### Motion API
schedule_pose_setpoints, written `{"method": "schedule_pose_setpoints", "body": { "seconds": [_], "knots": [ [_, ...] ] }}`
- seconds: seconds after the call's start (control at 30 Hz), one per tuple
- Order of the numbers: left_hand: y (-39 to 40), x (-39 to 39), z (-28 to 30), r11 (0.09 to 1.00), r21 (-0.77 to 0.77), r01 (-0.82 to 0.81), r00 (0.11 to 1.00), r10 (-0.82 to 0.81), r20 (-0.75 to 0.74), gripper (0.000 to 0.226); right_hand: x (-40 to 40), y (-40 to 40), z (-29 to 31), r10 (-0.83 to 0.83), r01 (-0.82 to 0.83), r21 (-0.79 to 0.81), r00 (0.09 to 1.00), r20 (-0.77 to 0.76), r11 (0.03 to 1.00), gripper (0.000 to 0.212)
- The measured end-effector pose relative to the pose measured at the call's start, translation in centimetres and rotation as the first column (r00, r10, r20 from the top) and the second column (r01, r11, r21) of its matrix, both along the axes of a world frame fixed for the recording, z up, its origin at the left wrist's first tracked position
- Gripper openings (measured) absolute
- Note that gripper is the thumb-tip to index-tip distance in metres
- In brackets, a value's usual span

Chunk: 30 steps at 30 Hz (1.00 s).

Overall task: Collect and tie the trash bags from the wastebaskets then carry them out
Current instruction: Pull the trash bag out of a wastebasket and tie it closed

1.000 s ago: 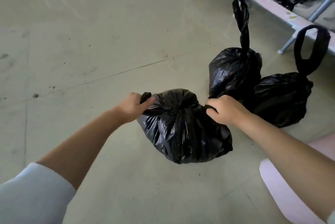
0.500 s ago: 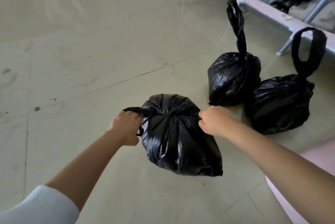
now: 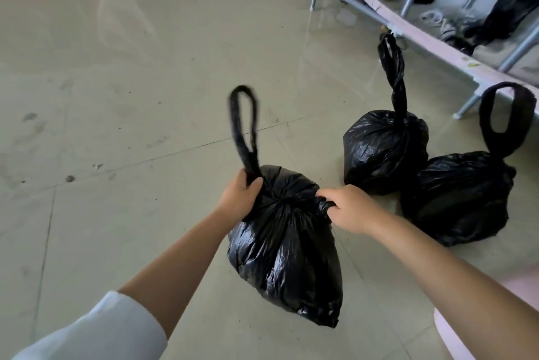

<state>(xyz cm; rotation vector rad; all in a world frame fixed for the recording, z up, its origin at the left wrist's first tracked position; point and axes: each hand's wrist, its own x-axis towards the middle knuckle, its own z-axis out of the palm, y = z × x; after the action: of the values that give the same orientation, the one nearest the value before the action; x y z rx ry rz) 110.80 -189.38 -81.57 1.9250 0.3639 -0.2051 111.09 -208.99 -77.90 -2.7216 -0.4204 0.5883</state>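
Observation:
A full black trash bag (image 3: 288, 246) sits on the tiled floor in front of me. My left hand (image 3: 240, 196) grips the base of its left handle loop (image 3: 243, 126), which stands upright. My right hand (image 3: 347, 208) is closed on the bag's other handle at the gathered top, right side. Two more black trash bags stand to the right, touching each other: one (image 3: 382, 152) with a twisted upright handle, the other (image 3: 458, 199) with a wide loop handle.
A metal-legged bed frame (image 3: 431, 47) runs along the upper right, with shoes and dark clothes beneath it. A pink object (image 3: 455, 336) sits at the lower right edge. Bare pale tile floor (image 3: 131, 82) spreads to the left and ahead.
My left hand has pulled its handle out from the bag's side, so the loop now stands upright. The right hand stays gripped at the bag's top right. The view shifted back and up.

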Motion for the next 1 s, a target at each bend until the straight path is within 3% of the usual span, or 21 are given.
{"method": "schedule_pose_setpoints", "body": {
  "seconds": [0.13,0.23,0.3,0.37,0.43,0.5,0.57,0.6,0.7,0.83,1.0],
  "knots": [
    [-1.2,0.3,1.4,0.998,0.055,0.035,0.987,-0.043,0.152,0.018,0.5,-0.6,0.8,-0.026,0.071,0.185,0.973,-0.231,0.98,0.055],
    [-1.1,-0.1,2.6,0.969,-0.247,0.015,0.983,0.031,0.183,0.039,1.0,-1.8,1.8,-0.031,0.126,0.204,0.909,-0.415,0.971,0.058],
    [-0.7,-0.3,3.5,0.914,-0.393,0.104,0.979,-0.023,0.205,0.042,1.1,-2.4,2.1,-0.071,0.158,0.225,0.934,-0.351,0.962,0.047],
    [-0.8,0.0,4.4,0.885,-0.427,0.185,0.972,-0.102,0.21,0.037,1.0,-2.3,1.8,-0.034,0.044,0.096,0.994,-0.103,0.994,0.037],
    [-1.2,0.8,5.3,0.943,-0.294,0.158,0.982,-0.118,0.15,0.033,0.8,-1.7,0.8,0.069,-0.061,-0.079,0.993,0.095,0.995,0.031],
    [-1.5,1.5,5.2,0.988,0.054,0.144,0.983,-0.15,0.109,0.023,0.8,-1.0,0.2,0.076,-0.054,-0.139,0.984,0.163,0.989,0.023],
    [-1.3,1.4,4.6,0.874,0.448,0.187,0.971,-0.235,0.054,0.022,1.0,-0.7,-0.3,0.062,-0.019,-0.193,0.974,0.218,0.981,0.022],
    [-1.3,1.2,4.3,0.805,0.545,0.237,0.961,-0.277,-0.008,0.028,1.1,-0.7,-0.6,0.057,-0.005,-0.211,0.97,0.237,0.977,0.023],
    [-2.0,-0.4,3.2,0.652,0.629,0.425,0.898,-0.391,-0.201,0.042,1.1,-1.0,-1.2,0.061,-0.001,-0.205,0.956,0.287,0.979,0.025],
    [-3.0,-1.0,0.9,0.533,0.668,0.519,0.845,-0.435,-0.309,0.082,0.8,-1.4,-1.2,0.057,-0.036,-0.059,0.905,0.422,0.998,0.024],
    [-4.7,-1.6,-0.9,0.43,0.722,0.543,0.836,-0.361,-0.413,0.069,0.7,-0.9,-1.1,0.039,-0.104,0.123,0.895,0.445,0.987,0.021]
  ]
}}
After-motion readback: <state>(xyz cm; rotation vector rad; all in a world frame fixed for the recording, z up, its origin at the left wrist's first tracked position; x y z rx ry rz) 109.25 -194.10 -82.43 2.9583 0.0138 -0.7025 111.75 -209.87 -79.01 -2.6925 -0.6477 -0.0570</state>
